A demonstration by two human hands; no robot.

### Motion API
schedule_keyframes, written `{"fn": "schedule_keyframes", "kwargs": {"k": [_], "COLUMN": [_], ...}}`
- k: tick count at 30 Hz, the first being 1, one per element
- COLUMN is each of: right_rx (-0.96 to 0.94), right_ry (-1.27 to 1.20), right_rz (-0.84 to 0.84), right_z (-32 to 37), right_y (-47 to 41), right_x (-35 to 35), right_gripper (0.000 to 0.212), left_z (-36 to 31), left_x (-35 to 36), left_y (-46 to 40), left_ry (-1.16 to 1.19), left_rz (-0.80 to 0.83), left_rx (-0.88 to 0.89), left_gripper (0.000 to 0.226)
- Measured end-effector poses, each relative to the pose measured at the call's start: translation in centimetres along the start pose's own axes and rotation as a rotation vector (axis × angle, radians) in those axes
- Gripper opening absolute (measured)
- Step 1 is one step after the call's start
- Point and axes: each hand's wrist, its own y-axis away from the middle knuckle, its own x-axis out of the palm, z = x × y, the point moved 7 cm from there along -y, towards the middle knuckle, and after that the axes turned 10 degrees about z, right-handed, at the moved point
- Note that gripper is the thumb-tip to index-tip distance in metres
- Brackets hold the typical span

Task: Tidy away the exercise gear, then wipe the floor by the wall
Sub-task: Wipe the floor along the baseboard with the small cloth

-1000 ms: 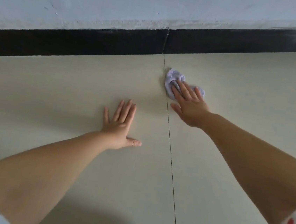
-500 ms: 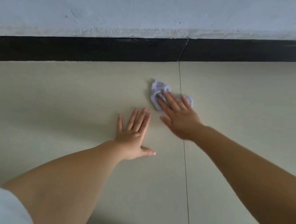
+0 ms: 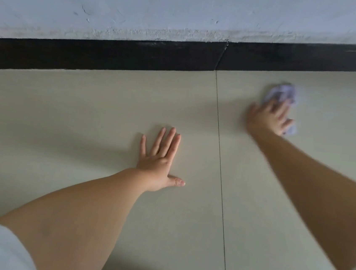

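A crumpled pale lilac cloth (image 3: 282,92) lies on the beige floor tile (image 3: 87,107) at the right, close to the black skirting board. My right hand (image 3: 268,116) presses down on it with spread fingers; hand and cloth are blurred by motion. My left hand (image 3: 159,161) lies flat on the floor to the left of the tile joint, fingers straight, thumb out to the right, holding nothing.
A black skirting board (image 3: 137,55) runs along the foot of a rough white wall (image 3: 164,6). A thin dark tile joint (image 3: 221,157) runs from the skirting toward me between my hands. No exercise gear is in view.
My right hand has swept the cloth to the right, from the left side of the tile joint to well right of it. My left hand has stayed flat on the floor.
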Motion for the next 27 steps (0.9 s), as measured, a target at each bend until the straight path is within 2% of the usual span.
{"fn": "schedule_keyframes", "kwargs": {"k": [4,7,9,12,15,18,20,24,27], "right_rx": [-0.620,-0.933,-0.913,-0.575,-0.205,-0.063,-0.087,-0.409,-0.461], "right_ry": [0.298,0.482,0.474,0.304,0.173,0.120,0.147,0.375,0.376], "right_rz": [0.034,0.093,0.082,0.034,0.079,0.114,0.126,0.239,0.366], "right_z": [9.6,9.9,6.9,-0.9,-8.3,-8.8,-6.6,-2.3,-2.1], "right_y": [9.2,10.0,7.1,0.9,-3.1,-3.6,-1.8,5.6,12.7], "right_x": [6.9,7.6,5.5,0.2,-3.7,-3.7,-2.2,3.3,7.2], "right_gripper": [0.066,0.064,0.062,0.058,0.058,0.062,0.066,0.068,0.069], "left_z": [-0.1,-0.1,0.0,0.1,0.1,0.1,0.2,0.1,-0.1], "left_x": [-0.1,-0.2,-0.2,0.0,0.1,0.1,0.2,0.1,-0.1], "left_y": [0.1,-0.1,0.0,0.0,-0.1,-0.1,-0.2,-0.2,-0.1], "left_ry": [-0.006,-0.023,-0.032,-0.026,-0.024,-0.022,-0.010,-0.015,0.002], "left_rz": [0.022,0.031,0.023,0.039,0.049,0.053,0.055,0.067,0.072], "left_rx": [-0.029,-0.047,-0.045,-0.032,-0.035,-0.036,-0.032,-0.024,-0.005], "left_gripper": [0.121,0.120,0.121,0.119,0.120,0.120,0.120,0.118,0.118]}}
